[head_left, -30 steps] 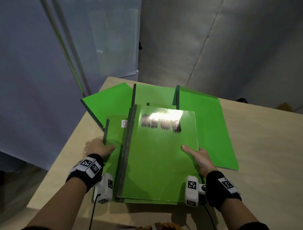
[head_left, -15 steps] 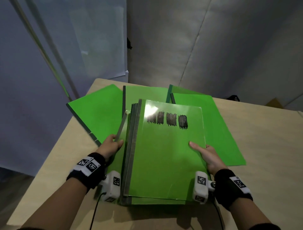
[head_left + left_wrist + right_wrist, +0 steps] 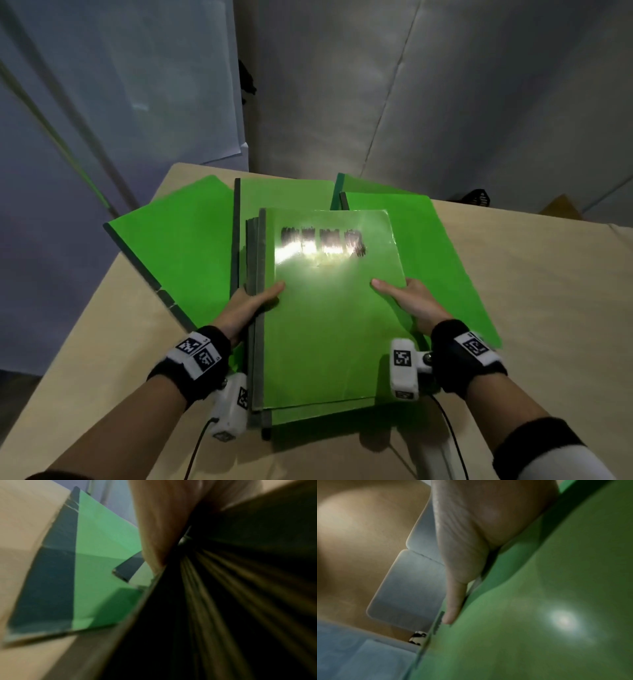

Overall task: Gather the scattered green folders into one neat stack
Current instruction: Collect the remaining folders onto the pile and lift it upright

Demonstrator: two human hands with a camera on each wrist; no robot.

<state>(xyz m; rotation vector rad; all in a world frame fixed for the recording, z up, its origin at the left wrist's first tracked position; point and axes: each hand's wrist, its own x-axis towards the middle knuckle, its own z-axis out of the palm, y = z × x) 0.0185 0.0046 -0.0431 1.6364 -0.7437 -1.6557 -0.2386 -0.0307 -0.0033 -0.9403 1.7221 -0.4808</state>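
Stack of green folders [image 3: 329, 315] at worktop [image 3: 534, 308] centre, held on both sides. Left hand [image 3: 245, 308] at 9 o'clock grips the dark spines, thumb on top cover, fingers wrapped under the edge. Right hand [image 3: 416, 305] at 3 o'clock, thumb on cover, fingers clamped under. Loose folders: one at 10 o'clock [image 3: 178, 253], one at 12 [image 3: 287, 195], two at 2 [image 3: 435, 246].

Pale wooden table [image 3: 534, 274] under overlapping green folders [image 3: 178, 253], fanned across its far side.
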